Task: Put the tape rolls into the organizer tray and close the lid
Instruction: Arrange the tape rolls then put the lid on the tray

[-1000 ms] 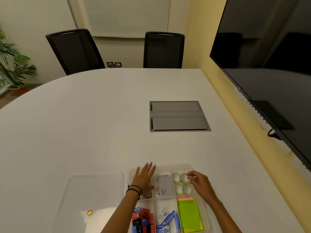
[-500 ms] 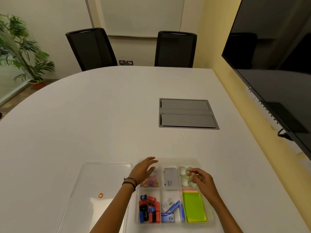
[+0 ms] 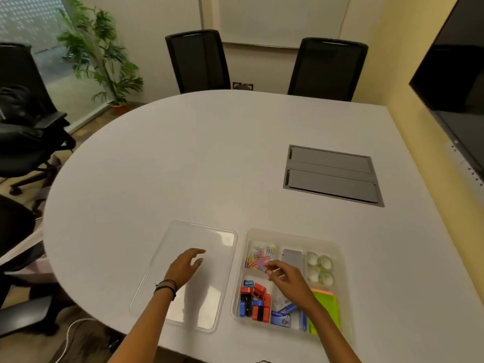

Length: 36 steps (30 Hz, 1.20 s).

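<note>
A white meeting table [image 3: 183, 166] with a rounded end fills the view in a yellow-walled room.

Nearest, two bare forearms reach in from the bottom edge. The left hand [image 3: 187, 265], with dark bands [image 3: 166, 286] on its wrist, hovers over or just touches a clear lid [image 3: 209, 239]. Its fingers are relaxed and spread, and it grasps nothing. The lid lies flat, just left of the organizer tray [image 3: 293, 233], and its near corner sits close to the table's edge. The right hand [image 3: 285, 277] hangs above the tray's middle compartments with its fingers loosely curled and nothing visible in them.

In the tray's near row are small red, blue and black clips [image 3: 255, 302], blue boxes [image 3: 281, 317] with print too small to read, and neon green sticky notes [image 3: 327, 307]. In the far row are coloured paper clips [image 3: 262, 258] on the left and a grey box [image 3: 292, 258] in the middle. On the right are four clear tape rolls [image 3: 319, 268], lying together in their compartment.

Beyond the tray lies wide bare tabletop. A grey cable hatch [image 3: 331, 175] is set flush into it towards the right. At the far edge stand two black chairs [image 3: 199, 61]. More black chairs [image 3: 23, 127] crowd the left side, near a potted plant [image 3: 102, 56]. A dark screen [image 3: 458, 87] hangs on the right wall.
</note>
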Available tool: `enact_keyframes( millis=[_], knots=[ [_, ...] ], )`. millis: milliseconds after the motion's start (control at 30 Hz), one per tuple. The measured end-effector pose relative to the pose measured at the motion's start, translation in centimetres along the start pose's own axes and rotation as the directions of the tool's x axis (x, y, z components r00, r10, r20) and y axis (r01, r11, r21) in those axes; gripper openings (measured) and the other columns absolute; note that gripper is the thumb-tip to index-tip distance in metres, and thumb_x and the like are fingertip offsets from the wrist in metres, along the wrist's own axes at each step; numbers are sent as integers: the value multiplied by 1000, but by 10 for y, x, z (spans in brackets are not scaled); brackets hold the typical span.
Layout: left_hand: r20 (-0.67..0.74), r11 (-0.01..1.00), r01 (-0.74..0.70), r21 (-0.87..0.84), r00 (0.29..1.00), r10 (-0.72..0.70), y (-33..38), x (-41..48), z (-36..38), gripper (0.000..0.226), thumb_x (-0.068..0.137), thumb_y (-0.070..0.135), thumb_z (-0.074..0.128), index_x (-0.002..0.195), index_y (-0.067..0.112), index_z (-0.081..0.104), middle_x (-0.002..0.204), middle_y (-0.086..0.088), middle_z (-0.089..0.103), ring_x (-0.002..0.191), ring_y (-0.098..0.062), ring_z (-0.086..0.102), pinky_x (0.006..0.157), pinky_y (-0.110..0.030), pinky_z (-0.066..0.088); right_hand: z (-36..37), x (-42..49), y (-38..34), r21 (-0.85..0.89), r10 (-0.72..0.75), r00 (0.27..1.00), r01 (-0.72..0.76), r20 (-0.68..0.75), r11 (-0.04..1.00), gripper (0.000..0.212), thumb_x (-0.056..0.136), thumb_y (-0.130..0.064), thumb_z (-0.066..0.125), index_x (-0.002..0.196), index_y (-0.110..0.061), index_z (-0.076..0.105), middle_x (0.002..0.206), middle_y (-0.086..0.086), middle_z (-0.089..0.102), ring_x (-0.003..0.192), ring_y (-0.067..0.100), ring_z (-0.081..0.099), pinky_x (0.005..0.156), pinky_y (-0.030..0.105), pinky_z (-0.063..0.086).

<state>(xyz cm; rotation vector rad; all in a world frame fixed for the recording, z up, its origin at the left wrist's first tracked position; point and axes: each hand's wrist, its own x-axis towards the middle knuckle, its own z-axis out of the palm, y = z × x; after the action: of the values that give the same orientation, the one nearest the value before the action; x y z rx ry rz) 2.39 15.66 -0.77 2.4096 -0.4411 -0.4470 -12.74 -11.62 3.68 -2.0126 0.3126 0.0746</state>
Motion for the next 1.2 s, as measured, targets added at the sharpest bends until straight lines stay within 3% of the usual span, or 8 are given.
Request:
enact_keyframes(
  millis=[167,267,467,567,700,933,1133,1200],
  knots=[
    [-102,982,189,-23,976,-190,-46,-30,-22,31,94,13,52,125,11,55,136,-11,52,127,-27,47,108,-39,38,38,7,-16,-126,-78,975,106,209,986,22,93,-25,53,114,-28,60,114,-6,63,101,1,58,90,20,49],
    [-120,950,312,-4,943,-311,-68,-48,-28,36,94,15,51,130,10,49,142,-14,46,130,-31,41,109,-43,35,61,11,-26,-231,-109,946,185,306,955,28,94,-28,51,120,-23,57,125,-3,59,114,8,53,104,28,39],
    [-93,906,422,-25,902,-422,-91,-76,-27,40,95,15,50,134,10,44,145,-15,40,129,-32,44,108,-43,38,108,7,-26,-559,-119,847,441,518,702,36,96,-20,43,132,-13,48,144,11,42,135,22,34,121,46,2],
    [-63,896,443,-27,894,-444,-94,-83,-27,42,95,16,49,136,10,41,146,-15,39,130,-31,43,109,-42,36,128,-2,-24,-612,-65,790,521,610,595,38,96,-10,43,132,-1,44,147,22,33,136,35,31,119,49,16],
    [-53,886,460,-59,885,-463,-94,-84,-29,44,95,15,50,138,8,39,146,-16,38,131,-32,41,111,-42,34,142,-8,-23,-671,33,812,458,582,583,43,92,5,41,134,3,35,153,27,15,137,40,26,108,50,37],
    [-42,863,496,-96,864,-502,-94,-75,-32,46,95,16,50,139,7,37,146,-19,38,132,-35,39,112,-43,32,148,2,-30,-739,171,787,447,593,503,40,92,2,44,132,7,39,153,31,12,134,43,31,108,49,36],
    [-3,866,500,9,866,-500,-96,-62,-31,56,94,20,52,143,7,28,145,-22,35,128,-39,42,108,-48,37,146,9,-37,-746,242,744,472,623,470,45,87,-2,53,131,-1,46,154,29,12,124,42,45,102,46,43],
    [-7,856,516,18,856,-516,-96,-59,-30,58,93,20,53,143,7,26,143,-24,33,123,-42,45,105,-49,39,147,11,-39,-752,255,742,468,620,464,47,88,-6,54,134,-3,46,153,28,15,128,42,41,109,45,37]
  ],
)
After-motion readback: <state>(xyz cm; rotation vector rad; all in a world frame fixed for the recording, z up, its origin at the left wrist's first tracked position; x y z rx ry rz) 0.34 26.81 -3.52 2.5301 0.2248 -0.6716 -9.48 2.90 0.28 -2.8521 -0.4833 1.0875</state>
